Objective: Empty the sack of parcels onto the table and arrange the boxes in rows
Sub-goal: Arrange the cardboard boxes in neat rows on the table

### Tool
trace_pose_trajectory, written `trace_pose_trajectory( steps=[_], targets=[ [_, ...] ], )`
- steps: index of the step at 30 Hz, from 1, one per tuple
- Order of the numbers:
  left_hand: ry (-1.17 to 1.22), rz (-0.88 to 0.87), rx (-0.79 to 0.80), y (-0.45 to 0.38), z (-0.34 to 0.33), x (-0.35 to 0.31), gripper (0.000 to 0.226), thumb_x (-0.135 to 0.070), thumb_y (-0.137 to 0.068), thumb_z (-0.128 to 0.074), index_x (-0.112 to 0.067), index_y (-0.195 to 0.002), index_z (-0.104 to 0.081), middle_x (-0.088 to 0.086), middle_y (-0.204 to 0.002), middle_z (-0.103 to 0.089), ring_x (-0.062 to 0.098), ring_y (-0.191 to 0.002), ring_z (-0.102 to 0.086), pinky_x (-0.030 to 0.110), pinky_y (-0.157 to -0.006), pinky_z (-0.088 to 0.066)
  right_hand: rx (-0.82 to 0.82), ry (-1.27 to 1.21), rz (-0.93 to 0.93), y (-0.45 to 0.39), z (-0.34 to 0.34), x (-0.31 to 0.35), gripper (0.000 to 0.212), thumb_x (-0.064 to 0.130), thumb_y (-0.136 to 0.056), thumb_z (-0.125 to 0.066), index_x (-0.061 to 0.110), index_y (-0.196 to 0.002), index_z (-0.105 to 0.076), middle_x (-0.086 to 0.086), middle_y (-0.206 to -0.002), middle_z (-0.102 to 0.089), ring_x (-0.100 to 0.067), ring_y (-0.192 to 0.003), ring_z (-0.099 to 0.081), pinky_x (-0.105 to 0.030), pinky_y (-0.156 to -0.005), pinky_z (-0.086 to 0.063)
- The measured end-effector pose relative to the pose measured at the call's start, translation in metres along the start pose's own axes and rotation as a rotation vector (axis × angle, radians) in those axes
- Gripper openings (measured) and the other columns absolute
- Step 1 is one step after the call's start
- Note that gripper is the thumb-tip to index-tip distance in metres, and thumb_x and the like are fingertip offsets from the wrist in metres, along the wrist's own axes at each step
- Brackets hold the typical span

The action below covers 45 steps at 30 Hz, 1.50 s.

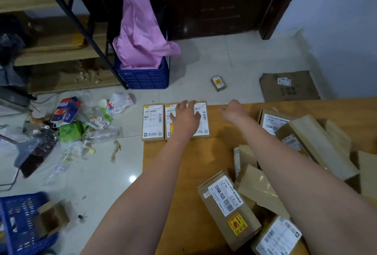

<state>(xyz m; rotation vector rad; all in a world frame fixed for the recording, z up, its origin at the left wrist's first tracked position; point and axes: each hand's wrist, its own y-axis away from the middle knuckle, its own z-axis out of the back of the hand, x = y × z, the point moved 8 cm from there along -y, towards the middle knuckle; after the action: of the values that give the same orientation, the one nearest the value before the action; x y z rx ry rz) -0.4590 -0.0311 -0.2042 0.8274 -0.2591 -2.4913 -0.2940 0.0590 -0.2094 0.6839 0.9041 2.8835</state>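
- I count three labelled boxes (153, 122) in a row at the desk (183, 173) far-left corner.
- My left hand (186, 118) rests flat, fingers spread, on the right two.
- My right hand (234, 112) hovers loosely curled, holding nothing.
- Loose boxes (228, 203) are heaped at the right; one box (217, 83) lies on the floor.

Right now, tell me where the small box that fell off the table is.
In the head view, the small box lies on the tiled floor beyond the table's far edge, between the blue crate on its left and the flattened cardboard on its right.

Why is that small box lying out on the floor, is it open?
Shut, as far as shows: the small box lies flat on the floor tiles, label up, no flap raised. Why it landed there, cannot tell.
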Motion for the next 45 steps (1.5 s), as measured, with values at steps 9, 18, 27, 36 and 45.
trace_pose_trajectory(
  steps=[9, 18, 27, 36, 45],
  targets=[
    [0.035, -0.155, 0.183, 0.019, -0.058, -0.11, 0.046, -0.022, -0.097, -0.049, -0.022, -0.143, -0.046, 0.011, -0.146, -0.045, 0.031, -0.136, -0.039, 0.051, -0.109, -0.035, -0.098, -0.02, -0.075, 0.013, 0.075, -0.07, 0.035, 0.025, -0.094, -0.053, 0.002, -0.12, -0.053, -0.019, -0.123, -0.06, -0.036, -0.113, -0.057, -0.03, -0.077, -0.042],
    [0.06, -0.249, 0.291, 0.054, -0.084, -0.179, 0.038, -0.023, -0.1, -0.047, -0.019, -0.138, -0.05, 0.013, -0.135, -0.056, 0.03, -0.117, -0.056, 0.036, -0.09, -0.048, -0.143, -0.085, -0.072, 0.043, 0.113, -0.107, 0.025, 0.015, -0.09, -0.057, 0.002, -0.112, -0.06, -0.015, -0.108, -0.066, -0.031, -0.103, -0.063, -0.03, -0.071, -0.046],
    [0.106, -0.081, 0.395, 0.102, -0.09, -0.141, 0.035, -0.02, -0.098, -0.048, -0.018, -0.132, -0.055, 0.013, -0.122, -0.065, 0.028, -0.108, -0.061, 0.03, -0.077, -0.045, 0.119, 0.054, 0.01, 0.086, 0.058, -0.114, 0.014, 0.02, -0.092, -0.058, 0.007, -0.09, -0.059, -0.006, -0.082, -0.056, -0.028, -0.085, -0.056, -0.027, -0.061, -0.042],
    [0.173, 0.083, 0.368, 0.124, -0.08, -0.075, 0.038, -0.019, -0.101, -0.042, -0.017, -0.137, -0.053, 0.013, -0.135, -0.057, 0.03, -0.118, -0.057, 0.039, -0.097, -0.047, 0.193, 0.202, -0.027, 0.086, -0.011, -0.111, 0.07, 0.048, -0.083, -0.068, 0.013, -0.138, -0.042, -0.013, -0.129, -0.057, -0.031, -0.113, -0.059, -0.037, -0.08, -0.048],
    [0.266, 0.161, 0.346, 0.118, -0.073, -0.033, 0.036, -0.025, -0.104, -0.036, -0.016, -0.135, -0.053, 0.017, -0.131, -0.059, 0.035, -0.118, -0.056, 0.04, -0.094, -0.047, 0.253, 0.394, -0.089, 0.037, -0.069, -0.128, 0.055, 0.05, -0.076, -0.063, 0.015, -0.119, -0.058, -0.009, -0.112, -0.061, -0.034, -0.105, -0.058, -0.051, -0.094, -0.045]
  ],
)
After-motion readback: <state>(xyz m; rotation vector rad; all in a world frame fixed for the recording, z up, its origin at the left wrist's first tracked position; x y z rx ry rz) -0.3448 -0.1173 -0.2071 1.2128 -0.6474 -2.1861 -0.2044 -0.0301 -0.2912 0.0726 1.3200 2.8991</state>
